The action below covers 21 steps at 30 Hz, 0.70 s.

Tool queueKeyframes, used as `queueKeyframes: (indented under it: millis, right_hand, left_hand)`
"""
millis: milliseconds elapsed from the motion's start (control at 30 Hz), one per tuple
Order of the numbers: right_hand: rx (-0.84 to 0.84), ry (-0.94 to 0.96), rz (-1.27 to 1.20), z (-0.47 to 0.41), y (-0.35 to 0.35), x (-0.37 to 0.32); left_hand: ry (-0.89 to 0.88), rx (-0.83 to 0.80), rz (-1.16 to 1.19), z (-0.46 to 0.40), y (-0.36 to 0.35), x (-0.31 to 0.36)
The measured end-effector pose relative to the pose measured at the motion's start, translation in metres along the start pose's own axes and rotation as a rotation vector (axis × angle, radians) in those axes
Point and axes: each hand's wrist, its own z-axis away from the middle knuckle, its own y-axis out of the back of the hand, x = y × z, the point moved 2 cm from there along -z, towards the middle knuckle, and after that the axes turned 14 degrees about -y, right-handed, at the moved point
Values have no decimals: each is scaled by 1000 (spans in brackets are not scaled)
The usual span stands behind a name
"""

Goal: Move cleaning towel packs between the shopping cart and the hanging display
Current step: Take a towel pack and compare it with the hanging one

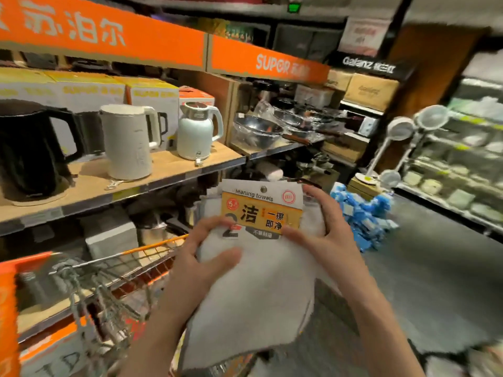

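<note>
Grey cloth, one cleaning towel pack (261,270), held up at chest level in front of the person, over the near right corner of the shopping cart (114,270). Both hands grip it: left hand (209,248) curled onto the left edge just under the card header (261,210), thumb across the cloth face; right hand (324,227) pinching the right edge beside the header, fingers spread and bent round the side. Long axis of the pack runs near vertical, header end up and away from the person, loose cloth tail hanging down toward the forearms. Hang hole (263,189) sits at the top centre of the header, above and between the two grips, clear of both hands; judged to be the point the coming move turns on if the pack is bound for a peg. More grey packs show directly behind the header, so the hanging display probably lies straight ahead and touching or just behind the held pack; the peg itself cannot be made out. Hands are about equally near the header; the right sits slightly higher. Cart lies down and to the left, wire basket with orange rim. Shelf (190,161) on the left carries kettles; woks further along. Blue packaged goods (362,216) stand on the dark aisle floor to the right, near the right hand's side.
</note>
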Motion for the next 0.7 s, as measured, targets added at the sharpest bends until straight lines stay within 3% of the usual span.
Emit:
queueKeyframes:
  millis: [333, 533, 700]
  right_hand:
    - [503, -87, 230, 213, 121, 21]
    - [783, -305, -9, 395, 160, 26]
    - [1169, -521, 175, 538, 178, 22]
  left_hand:
    - [18, -364, 182, 125, -132, 30]
    - [87, -653, 318, 239, -184, 68]
    - [184, -927, 515, 345, -243, 111]
